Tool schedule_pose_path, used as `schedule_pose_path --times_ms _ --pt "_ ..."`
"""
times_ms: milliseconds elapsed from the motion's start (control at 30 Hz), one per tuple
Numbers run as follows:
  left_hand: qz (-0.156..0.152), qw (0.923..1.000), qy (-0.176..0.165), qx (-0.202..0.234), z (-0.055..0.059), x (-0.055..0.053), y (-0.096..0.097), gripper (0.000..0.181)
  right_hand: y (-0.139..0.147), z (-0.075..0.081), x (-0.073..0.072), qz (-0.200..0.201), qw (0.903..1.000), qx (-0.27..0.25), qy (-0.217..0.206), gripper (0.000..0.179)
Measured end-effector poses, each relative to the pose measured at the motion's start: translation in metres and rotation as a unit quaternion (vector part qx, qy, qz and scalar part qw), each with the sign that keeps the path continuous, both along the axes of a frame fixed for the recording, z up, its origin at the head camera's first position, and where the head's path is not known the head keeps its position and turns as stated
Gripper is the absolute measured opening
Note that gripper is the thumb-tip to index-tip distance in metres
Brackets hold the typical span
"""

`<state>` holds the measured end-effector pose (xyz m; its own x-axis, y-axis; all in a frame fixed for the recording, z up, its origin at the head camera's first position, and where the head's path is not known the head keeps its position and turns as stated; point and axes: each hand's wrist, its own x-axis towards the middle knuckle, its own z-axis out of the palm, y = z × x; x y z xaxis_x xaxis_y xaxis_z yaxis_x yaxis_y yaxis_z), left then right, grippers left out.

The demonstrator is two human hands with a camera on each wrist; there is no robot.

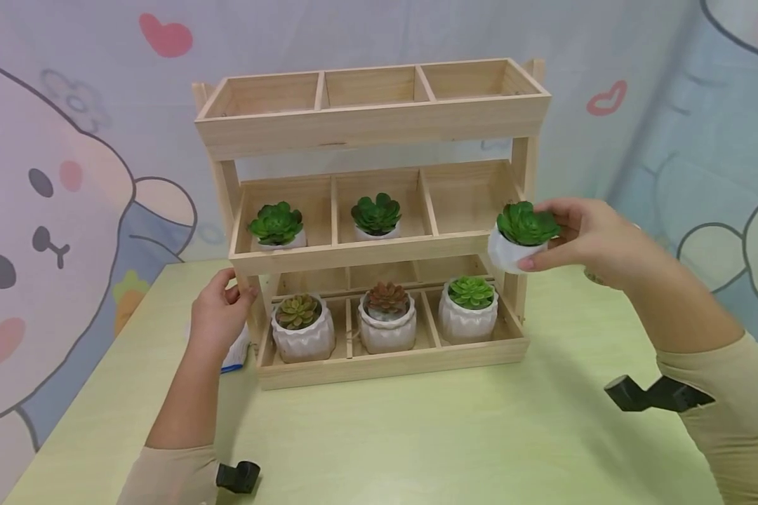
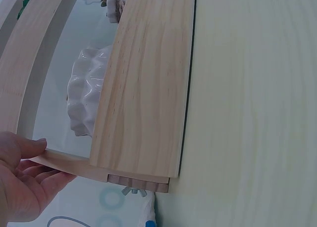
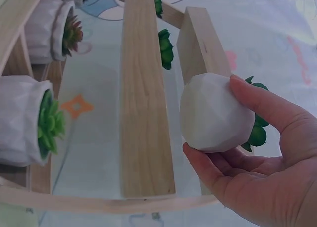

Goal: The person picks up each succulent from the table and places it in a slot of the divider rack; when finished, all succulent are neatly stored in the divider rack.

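My right hand (image 1: 596, 242) pinches a white faceted pot with a dark green succulent (image 1: 526, 223) by its side, thumb in front. It is in front of the right end of the middle tier of a wooden plant shelf (image 1: 373, 132). In the right wrist view the pot's pale underside faces the camera, between thumb and fingers. My left hand (image 1: 220, 308) grips the shelf's left side post (image 2: 69, 162), thumb on one face and fingers behind. Two potted green succulents, a left one (image 1: 276, 226) and a middle one (image 1: 377, 216), stand in the middle tier.
The bottom tier holds three white pots: an olive succulent (image 1: 298, 312), a reddish one (image 1: 387, 298) and a bright green one (image 1: 470, 292). A white and blue item (image 1: 236, 352) lies behind my left wrist. A cartoon-printed cloth (image 1: 379, 28) hangs behind the pale table (image 1: 404, 428).
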<state>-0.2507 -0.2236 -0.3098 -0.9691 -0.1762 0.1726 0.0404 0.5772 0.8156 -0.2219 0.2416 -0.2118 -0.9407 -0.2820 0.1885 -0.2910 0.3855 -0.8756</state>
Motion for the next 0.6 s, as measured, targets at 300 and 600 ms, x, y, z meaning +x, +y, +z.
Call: schedule_pose_path --times_ms 300,600 --pt "0.001 1.0000 0.002 0.003 -0.001 -0.001 0.000 0.048 -0.024 0.025 -0.028 -0.034 0.9994 -0.005 0.011 0.052" --pt "0.001 1.0000 0.003 0.004 0.000 0.001 0.000 0.048 -0.042 0.016 -0.057 -0.098 0.9940 -0.009 0.048 0.064"
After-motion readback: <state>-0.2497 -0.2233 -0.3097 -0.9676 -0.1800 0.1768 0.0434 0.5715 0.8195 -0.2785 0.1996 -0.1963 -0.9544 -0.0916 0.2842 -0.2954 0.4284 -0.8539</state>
